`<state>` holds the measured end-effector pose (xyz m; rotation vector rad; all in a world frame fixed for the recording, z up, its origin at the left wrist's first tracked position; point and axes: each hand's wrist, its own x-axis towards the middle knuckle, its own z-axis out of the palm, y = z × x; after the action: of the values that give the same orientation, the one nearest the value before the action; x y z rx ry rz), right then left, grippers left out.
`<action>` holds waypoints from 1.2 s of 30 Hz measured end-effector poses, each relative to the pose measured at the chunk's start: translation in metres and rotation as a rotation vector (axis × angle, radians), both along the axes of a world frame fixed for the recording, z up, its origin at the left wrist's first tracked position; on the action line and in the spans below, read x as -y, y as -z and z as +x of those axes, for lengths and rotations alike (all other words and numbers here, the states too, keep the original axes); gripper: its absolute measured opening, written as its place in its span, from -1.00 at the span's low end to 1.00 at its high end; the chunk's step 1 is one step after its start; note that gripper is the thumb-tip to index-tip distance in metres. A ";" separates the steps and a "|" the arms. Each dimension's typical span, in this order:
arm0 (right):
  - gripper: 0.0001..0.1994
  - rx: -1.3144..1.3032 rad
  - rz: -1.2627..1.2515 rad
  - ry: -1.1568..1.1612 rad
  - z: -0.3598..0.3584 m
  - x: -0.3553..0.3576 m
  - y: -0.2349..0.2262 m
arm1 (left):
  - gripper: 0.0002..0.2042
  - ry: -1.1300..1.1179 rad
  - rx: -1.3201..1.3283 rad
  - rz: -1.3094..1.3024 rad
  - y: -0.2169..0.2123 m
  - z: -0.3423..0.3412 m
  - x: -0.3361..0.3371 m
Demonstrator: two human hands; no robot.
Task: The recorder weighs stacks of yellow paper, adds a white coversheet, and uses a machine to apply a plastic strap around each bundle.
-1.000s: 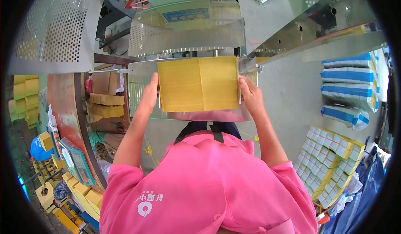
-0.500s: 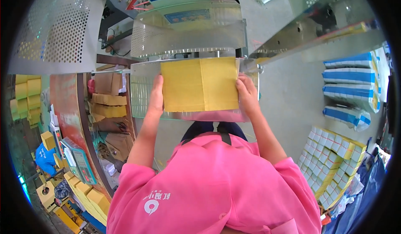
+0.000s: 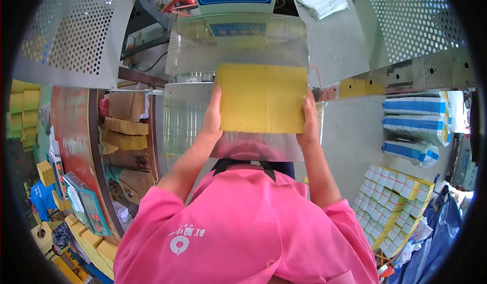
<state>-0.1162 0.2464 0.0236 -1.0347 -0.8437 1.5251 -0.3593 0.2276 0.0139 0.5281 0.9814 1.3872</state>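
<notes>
Between my two hands is a yellow rectangular block that looks like a stack of paper [image 3: 263, 99], with faint lines down its middle. My left hand [image 3: 212, 115] presses on its left side, thumb along the edge. Its right side is gripped by my right hand [image 3: 310, 119] in the same way. The undersides of both hands are hidden behind the stack. Beneath it lies a shiny metal tray [image 3: 186, 116] of a machine, reflecting the pink shirt. Just beyond the stack stands a clear guard cover [image 3: 238, 40].
Perforated metal panels [image 3: 76, 30] flank the machine, and a metal rail [image 3: 401, 78] runs off to the right. A digital scale [image 3: 90, 205] sits at the left. Blue-and-white wrapped bundles [image 3: 416, 106] and stacked yellow-sided packs [image 3: 395, 198] are on the right.
The paper stack and both hands have shifted slightly to the right in view. The right-hand rail and perforated panel show more fully as the view turned. Both hands keep their hold.
</notes>
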 end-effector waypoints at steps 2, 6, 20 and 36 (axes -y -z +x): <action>-0.41 -0.014 0.002 -0.004 0.000 -0.017 -0.005 | -0.37 0.072 0.049 0.001 -0.003 -0.008 -0.025; -0.39 -0.006 -0.045 -0.038 0.000 -0.046 0.004 | -0.37 0.113 0.024 -0.054 0.004 -0.003 -0.047; -0.39 0.027 -0.032 -0.085 0.005 -0.046 0.010 | -0.40 0.086 -0.089 -0.024 0.021 -0.005 -0.044; -0.53 -0.021 -0.250 0.123 0.011 -0.051 0.035 | -0.40 0.083 -0.207 -0.087 0.009 0.022 -0.052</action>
<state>-0.1056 0.2976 -0.0114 -1.2259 -0.5732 1.5599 -0.3374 0.2793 0.0050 0.6488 1.1683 1.2274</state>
